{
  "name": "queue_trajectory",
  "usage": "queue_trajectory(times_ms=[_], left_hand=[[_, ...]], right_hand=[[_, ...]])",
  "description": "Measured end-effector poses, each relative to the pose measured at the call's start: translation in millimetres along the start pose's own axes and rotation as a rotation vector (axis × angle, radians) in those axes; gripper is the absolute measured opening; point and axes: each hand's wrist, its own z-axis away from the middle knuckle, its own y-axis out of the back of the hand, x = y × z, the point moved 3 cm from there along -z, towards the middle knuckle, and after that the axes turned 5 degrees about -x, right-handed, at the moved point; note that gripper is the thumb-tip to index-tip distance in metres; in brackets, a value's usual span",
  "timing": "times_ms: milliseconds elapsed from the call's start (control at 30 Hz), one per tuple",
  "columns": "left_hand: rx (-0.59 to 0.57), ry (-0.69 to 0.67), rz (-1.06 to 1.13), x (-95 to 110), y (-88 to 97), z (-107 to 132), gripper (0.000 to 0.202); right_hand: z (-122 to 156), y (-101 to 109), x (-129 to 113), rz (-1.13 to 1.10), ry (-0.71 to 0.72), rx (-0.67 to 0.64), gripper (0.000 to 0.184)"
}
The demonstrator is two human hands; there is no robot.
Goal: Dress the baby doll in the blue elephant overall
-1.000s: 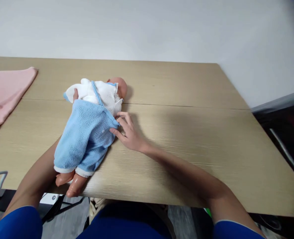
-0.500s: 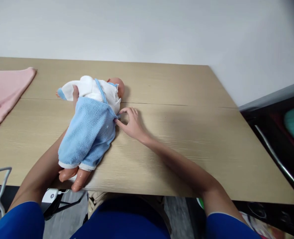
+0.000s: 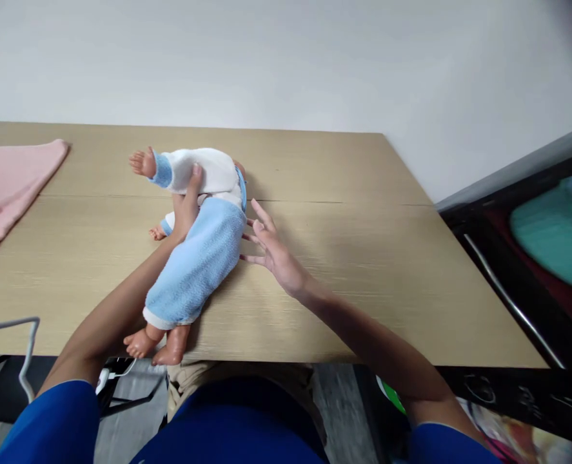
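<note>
A baby doll point(image 3: 201, 258) in a white top and fuzzy blue trousers lies tipped on its side on the wooden table, its bare feet toward the front edge. My left hand point(image 3: 187, 203) grips the doll at its front, under the raised arm, with the thumb up over the white sleeve. Behind the doll's back, my right hand point(image 3: 269, 248) is open with fingers spread, the fingertips at or just behind the blue trousers. The doll's head is mostly hidden behind its shoulder.
A pink cloth point(image 3: 15, 183) lies on the table point(image 3: 363, 258) at the left. A white wall runs behind. To the right stands a black open container point(image 3: 489, 251) with a teal item point(image 3: 556, 232) inside. A grey bent tube point(image 3: 29, 354) crosses the front left edge.
The doll has turned from lying with its back up onto its side, and its arm and hand now show. My right hand has let go of the clothing at its back and spread its fingers.
</note>
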Motion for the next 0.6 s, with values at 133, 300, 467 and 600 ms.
queue_trajectory(times_ms=[133, 300, 467, 600], left_hand=[[-0.147, -0.032, -0.119, -1.2, -9.4, 16.9, 0.062], [-0.372, -0.023, -0.33, -3.3, 1.5, 31.2, 0.079], [-0.542, -0.259, -0.499, 7.8, 14.1, 29.7, 0.088], [-0.303, -0.225, -0.787, -2.0, 46.0, 13.6, 0.07]], right_hand=[[2.5, 6.6, 5.1, -0.076, -0.054, 0.007, 0.077], [5.2, 20.6, 6.6, -0.099, -0.115, -0.108, 0.086], [5.6, 45.5, 10.0, -0.18, -0.161, -0.126, 0.099], [3.3, 58.9, 20.2, 0.0, -0.067, -0.075, 0.101]])
